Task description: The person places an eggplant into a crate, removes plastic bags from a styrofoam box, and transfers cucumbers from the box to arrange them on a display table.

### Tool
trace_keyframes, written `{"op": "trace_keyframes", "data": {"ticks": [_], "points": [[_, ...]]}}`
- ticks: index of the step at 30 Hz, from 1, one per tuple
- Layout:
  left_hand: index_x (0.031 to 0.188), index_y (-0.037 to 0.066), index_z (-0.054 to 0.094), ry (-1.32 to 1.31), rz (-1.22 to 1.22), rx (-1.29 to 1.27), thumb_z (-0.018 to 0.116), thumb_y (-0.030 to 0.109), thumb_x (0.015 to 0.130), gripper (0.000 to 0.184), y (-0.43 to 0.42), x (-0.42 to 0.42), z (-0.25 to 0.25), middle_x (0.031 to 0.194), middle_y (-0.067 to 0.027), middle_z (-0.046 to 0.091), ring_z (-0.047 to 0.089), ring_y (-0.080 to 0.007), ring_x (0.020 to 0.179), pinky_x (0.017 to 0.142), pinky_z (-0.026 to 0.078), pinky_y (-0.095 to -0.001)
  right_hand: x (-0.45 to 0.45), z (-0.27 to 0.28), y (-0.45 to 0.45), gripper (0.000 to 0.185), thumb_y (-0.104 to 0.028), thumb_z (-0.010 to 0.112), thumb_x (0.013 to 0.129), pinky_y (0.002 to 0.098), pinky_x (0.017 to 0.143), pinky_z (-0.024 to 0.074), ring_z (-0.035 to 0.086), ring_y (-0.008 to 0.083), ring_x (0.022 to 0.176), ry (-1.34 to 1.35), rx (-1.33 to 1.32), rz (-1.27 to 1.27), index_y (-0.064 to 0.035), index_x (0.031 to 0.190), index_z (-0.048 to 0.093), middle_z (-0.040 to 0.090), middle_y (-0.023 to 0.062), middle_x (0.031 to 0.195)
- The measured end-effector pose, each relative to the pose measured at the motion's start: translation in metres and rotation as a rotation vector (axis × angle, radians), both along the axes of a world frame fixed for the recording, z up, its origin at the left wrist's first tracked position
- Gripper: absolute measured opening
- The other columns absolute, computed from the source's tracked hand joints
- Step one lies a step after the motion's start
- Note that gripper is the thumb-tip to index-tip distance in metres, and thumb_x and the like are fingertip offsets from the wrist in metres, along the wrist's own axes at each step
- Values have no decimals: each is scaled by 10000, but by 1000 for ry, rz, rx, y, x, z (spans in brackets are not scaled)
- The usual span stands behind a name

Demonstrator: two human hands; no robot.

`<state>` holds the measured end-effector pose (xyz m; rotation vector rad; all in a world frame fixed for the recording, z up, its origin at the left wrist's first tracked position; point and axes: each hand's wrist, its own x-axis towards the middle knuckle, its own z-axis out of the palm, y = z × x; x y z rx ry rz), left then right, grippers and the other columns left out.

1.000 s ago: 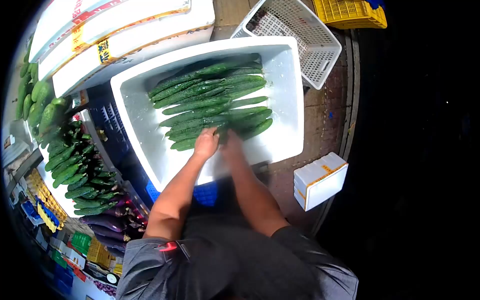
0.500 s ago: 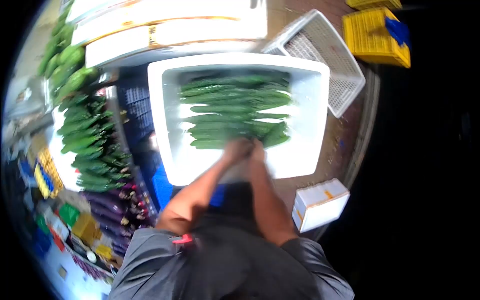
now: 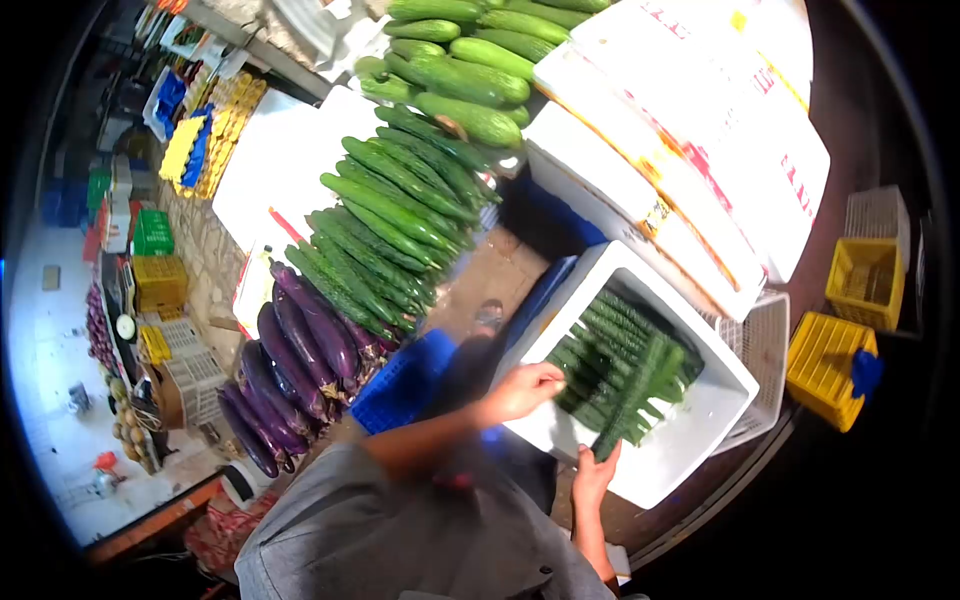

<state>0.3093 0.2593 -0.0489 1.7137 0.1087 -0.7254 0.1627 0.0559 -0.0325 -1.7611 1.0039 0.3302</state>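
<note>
A white foam box (image 3: 712, 402) holds rows of long, dark green, bumpy cucumbers (image 3: 612, 328). My right hand (image 3: 594, 478) is at the near side of the box, its fingers closed around the lower end of one cucumber (image 3: 630, 405). That cucumber points up and away over the others. My left hand (image 3: 522, 392) hovers over the left rim of the box, with thumb and fingers curled together. Whether anything small is pinched in it cannot be made out.
Left of the box are more cucumbers (image 3: 385, 215), purple eggplants (image 3: 305, 340) and a blue crate (image 3: 405, 380). Stacked white foam boxes (image 3: 690, 130) stand behind. A white plastic basket (image 3: 765, 370) and yellow crates (image 3: 825, 370) are on the right.
My view has swung left, so the box now appears lower right. My hands, together over the cucumbers before, are apart; the right one now grips a cucumber's end.
</note>
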Motion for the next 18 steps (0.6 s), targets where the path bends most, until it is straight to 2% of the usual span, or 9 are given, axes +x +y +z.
{"op": "trace_keyframes", "data": {"ticks": [1,2,3,5,7,9,11,15,18], "points": [[1135,12,682,33,75,-19,658,199,973,248,18,7,7,979,-121,735,682,-163,883,771,532,-319,16,3,10,817,-89,691,853,346,1069,425,559,335,1250,-70,-77,123,100,1525,266,528,281,1381],[1140,11,687,51,151,-8,665,202,968,259,39,16,14,1024,-127,734,685,-175,924,822,536,-322,44,14,21,853,-81,723,832,376,1181,295,373,351,1443,-133,-50,234,96,1530,267,368,312,1538],[1146,10,691,71,223,6,672,206,963,269,58,25,19,1070,-133,733,689,-186,965,873,540,-326,71,19,35,864,-86,742,824,399,1163,329,416,379,1408,-226,-152,394,94,1527,273,420,316,1492],[1138,6,683,-128,342,214,656,139,973,214,92,46,41,1051,-105,721,663,-139,979,881,530,-302,136,38,70,896,-113,775,799,464,1028,448,535,457,1219,-303,-239,639,40,1537,289,523,310,1326],[1145,-8,667,-145,660,10,636,87,983,191,123,56,18,1017,-65,704,637,-102,948,863,517,-268,200,49,109,894,-132,766,801,494,931,494,568,473,1123,-371,-225,812,10,1541,285,551,294,1237],[1152,-16,657,-156,810,32,623,54,989,181,149,84,60,999,-27,687,611,-77,898,821,498,-232,261,55,157,902,-167,797,801,473,855,510,605,439,1014,-453,-320,937,3,1533,299,566,272,1145],[1145,-7,664,-382,836,121,625,75,992,178,179,103,46,992,-10,684,594,-65,872,801,481,-220,314,48,200,909,-187,811,777,484,825,518,612,439,974,-567,-404,1021,-28,1526,321,562,260,1083],[1143,-24,665,-492,811,210,627,101,994,198,216,152,68,989,-43,695,606,-81,885,809,493,-243,397,51,266,873,-261,828,769,491,822,515,612,424,978,-633,-580,1132,-37,1493,394,567,229,1088],[1122,-31,683,-532,803,250,647,115,980,206,235,186,49,983,-66,707,622,-100,881,803,501,-255,436,17,286,882,-349,832,759,502,846,501,607,404,993,-662,-760,1204,-44,1479,426,578,197,1098]]}}
